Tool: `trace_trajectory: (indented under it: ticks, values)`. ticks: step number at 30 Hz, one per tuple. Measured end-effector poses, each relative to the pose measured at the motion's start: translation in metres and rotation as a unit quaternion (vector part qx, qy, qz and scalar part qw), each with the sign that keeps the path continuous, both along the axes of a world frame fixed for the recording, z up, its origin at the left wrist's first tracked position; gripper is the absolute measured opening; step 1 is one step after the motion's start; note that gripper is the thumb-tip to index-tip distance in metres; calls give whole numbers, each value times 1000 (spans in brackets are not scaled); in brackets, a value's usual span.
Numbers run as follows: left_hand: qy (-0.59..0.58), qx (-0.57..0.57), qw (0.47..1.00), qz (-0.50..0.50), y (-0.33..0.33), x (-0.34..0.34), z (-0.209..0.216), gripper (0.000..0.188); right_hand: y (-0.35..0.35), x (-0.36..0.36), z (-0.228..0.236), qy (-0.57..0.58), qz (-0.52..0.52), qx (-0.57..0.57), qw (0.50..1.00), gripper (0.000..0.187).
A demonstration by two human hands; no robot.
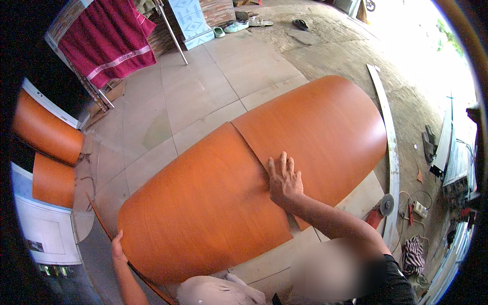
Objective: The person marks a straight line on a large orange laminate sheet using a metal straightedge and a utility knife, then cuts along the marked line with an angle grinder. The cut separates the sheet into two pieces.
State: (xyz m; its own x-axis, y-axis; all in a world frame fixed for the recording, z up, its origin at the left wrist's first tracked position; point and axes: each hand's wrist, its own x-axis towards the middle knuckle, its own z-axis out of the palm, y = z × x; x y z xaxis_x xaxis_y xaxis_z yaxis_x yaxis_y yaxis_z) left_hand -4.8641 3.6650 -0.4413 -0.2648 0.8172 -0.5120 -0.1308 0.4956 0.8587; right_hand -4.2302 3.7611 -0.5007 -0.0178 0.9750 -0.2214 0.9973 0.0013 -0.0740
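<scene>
Two orange-brown wood-grain panels lie on the tiled floor, meeting at a seam: a near left panel [198, 198] and a far right panel [310, 122]. The near one slightly overlaps the other along the seam. My right hand [285, 180] rests flat across the seam, fingers stretched out. At the outer left edge of the near panel, my left hand [119, 248] is closed on the rim; its fingers are partly hidden. Under that edge, a thin strip of another brown board [99, 217] shows.
A long metal bar [390, 137] lies along the right, with a red angle grinder [379, 212] near it. Beyond are a socket strip [420, 209], striped cloth [414, 256] and sandals [428, 145]. Left stand more brown pieces [53, 180]; a maroon towel [107, 40] hangs behind.
</scene>
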Motion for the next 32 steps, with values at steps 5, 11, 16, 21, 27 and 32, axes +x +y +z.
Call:
trace_trajectory:
  ticks: [5, 11, 16, 21, 27, 32]
  values:
    - [-23, 13, 1000, 11, -3, 22, 42, 66, 24, -4, 6, -101, 30, -8, 994, 67]
    - [-116, 18, 993, 28, -14, 71, 113, 68, 53, -1, 53, -100, -54, -24, 993, 64]
    - [-110, -27, 992, 61, -10, 125, 189, 64, 68, 57, 123, -95, -69, 18, 993, 63]
    - [-101, -15, 993, 67, 3, 226, 261, 62, 97, 147, 203, -116, -79, 73, 987, 42]
    - [-128, -15, 991, 29, 37, 346, 329, 58, 158, 231, 342, -122, -127, 97, 980, 21]
    - [-63, -29, 996, 53, 49, 440, 386, 53, 156, 244, 477, -81, -124, 115, 982, 23]
